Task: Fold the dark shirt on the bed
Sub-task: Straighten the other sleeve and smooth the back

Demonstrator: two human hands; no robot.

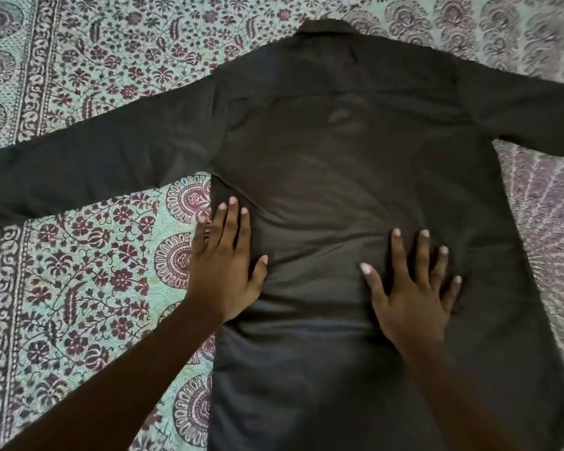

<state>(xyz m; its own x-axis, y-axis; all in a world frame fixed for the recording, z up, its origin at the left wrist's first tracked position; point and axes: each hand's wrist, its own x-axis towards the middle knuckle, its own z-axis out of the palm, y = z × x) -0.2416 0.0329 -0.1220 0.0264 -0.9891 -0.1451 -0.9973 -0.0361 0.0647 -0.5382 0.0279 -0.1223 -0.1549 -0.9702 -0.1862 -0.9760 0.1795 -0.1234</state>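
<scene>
Head view shows the dark shirt (339,157) spread back-up on the bed (95,271), collar far, both sleeves out. Left hand (223,268) presses its left side edge; right hand (411,294) lies flat mid-back, fingers of both straight and spread. Smoothing looks in hand; no fold made. Next likely calls for bringing 1 sleeve inward.

dark shirt (339,151) spread flat on bed (95,262), both hands pressing

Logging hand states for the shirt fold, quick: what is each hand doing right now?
Left hand: open, fingers straight, flat on the left edge of the dark shirt.
Right hand: open, fingers spread, pressing flat on the shirt.
</scene>
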